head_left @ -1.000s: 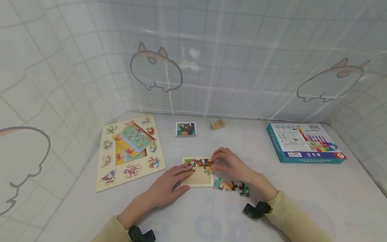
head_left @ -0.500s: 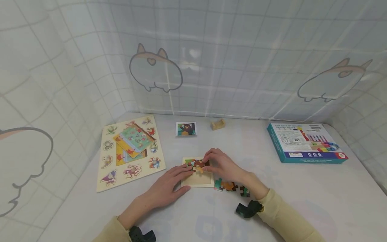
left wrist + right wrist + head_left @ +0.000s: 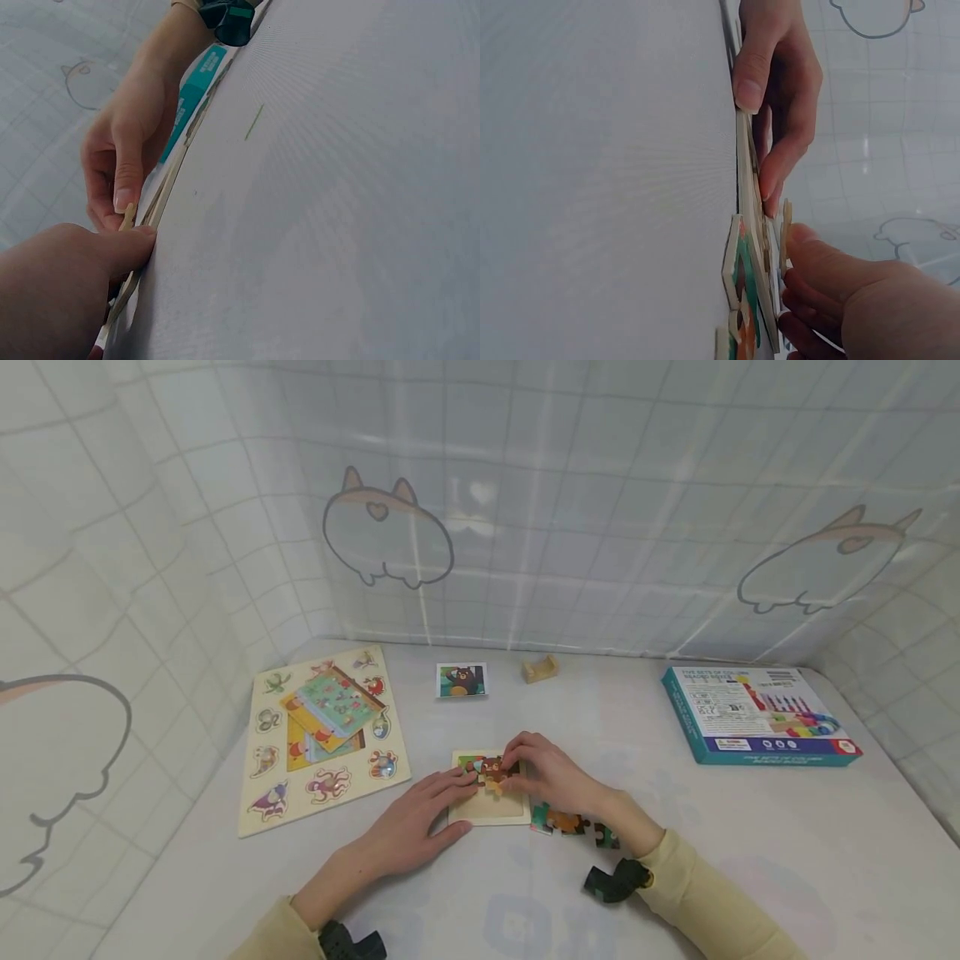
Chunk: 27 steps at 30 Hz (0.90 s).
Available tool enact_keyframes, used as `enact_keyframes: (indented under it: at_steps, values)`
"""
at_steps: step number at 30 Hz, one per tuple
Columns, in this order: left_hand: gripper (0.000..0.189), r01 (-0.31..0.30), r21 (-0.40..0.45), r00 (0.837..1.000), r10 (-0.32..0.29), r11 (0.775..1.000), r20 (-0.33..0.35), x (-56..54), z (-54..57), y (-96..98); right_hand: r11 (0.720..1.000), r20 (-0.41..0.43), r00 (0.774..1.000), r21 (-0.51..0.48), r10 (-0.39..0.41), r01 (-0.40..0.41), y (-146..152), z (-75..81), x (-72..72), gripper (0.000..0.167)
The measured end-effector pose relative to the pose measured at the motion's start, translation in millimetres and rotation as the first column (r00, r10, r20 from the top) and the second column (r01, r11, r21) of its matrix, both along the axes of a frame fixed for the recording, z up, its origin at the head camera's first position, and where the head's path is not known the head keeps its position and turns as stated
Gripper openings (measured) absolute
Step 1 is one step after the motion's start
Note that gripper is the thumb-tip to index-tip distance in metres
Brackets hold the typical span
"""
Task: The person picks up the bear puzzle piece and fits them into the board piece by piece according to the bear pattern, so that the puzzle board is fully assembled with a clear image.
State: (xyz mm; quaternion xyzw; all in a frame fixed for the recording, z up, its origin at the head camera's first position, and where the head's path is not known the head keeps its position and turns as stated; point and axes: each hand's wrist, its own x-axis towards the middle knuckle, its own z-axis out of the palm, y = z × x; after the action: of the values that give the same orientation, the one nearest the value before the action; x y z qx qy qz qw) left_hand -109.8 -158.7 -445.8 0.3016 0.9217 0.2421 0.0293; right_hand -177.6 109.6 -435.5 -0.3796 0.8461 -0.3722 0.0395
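Observation:
A small wooden puzzle tray [image 3: 487, 817] lies flat in front of me, with bear-picture pieces [image 3: 469, 761] along its upper part and bare wood below. My left hand [image 3: 408, 827] rests at the tray's left side, fairly straight fingers on the pieces and thumb by the lower left corner. Between thumb and fingers, my right hand [image 3: 553, 774] pinches a puzzle piece [image 3: 786, 236] over the upper middle of the tray. In the right wrist view that piece stands tilted above the tray surface. Its picture is partly hidden by the fingers.
Several loose puzzle pieces [image 3: 567, 821] lie right of the tray. A bear picture card [image 3: 461, 680] and a small wooden stand [image 3: 540, 669] are at the back. On the left is a sea-animal puzzle board [image 3: 251, 810] bearing colourful cards; a toy box [image 3: 761, 714] lies at right.
My right hand has carried the puzzle piece left, from the tray's right edge to its upper middle, and has shifted little since. My left hand stays in place.

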Motion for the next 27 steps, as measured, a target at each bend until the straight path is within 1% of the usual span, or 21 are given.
enact_keyframes:
  at_steps: [4, 10, 18, 22, 27]
  values:
    - [0.05, 0.004, 0.004, 1.0, -0.004, 1.0, -0.007, -0.5, -0.2, 0.7, 1.0, -0.011, 1.0, 0.017, -0.003, 0.003, 0.2, 0.0, 0.4, 0.014]
    - [0.05, -0.001, 0.008, 1.0, 0.001, 1.0, -0.01, 0.1, -0.5, 1.1, 0.999, -0.053, 0.999, 0.047, 0.009, -0.006, -0.5, 1.1, 2.6, 0.015]
    - [0.049, 0.0, 0.005, 1.0, 0.0, 1.0, -0.021, 0.1, -1.6, 1.2, 0.997, -0.126, 0.992, 0.07, 0.014, -0.006, -2.2, 1.3, 5.4, 0.016]
    - [0.05, 0.015, 0.006, 0.999, -0.015, 1.0, -0.028, 0.1, -0.7, 1.3, 0.997, -0.133, 0.991, 0.082, 0.004, 0.007, -2.8, -2.4, 4.3, 0.017]
    - [0.051, 0.034, -0.007, 0.999, -0.035, 0.999, -0.039, 0.0, -0.3, 1.1, 0.997, -0.132, 0.991, 0.072, -0.008, 0.017, -3.3, -5.1, 3.3, 0.017]
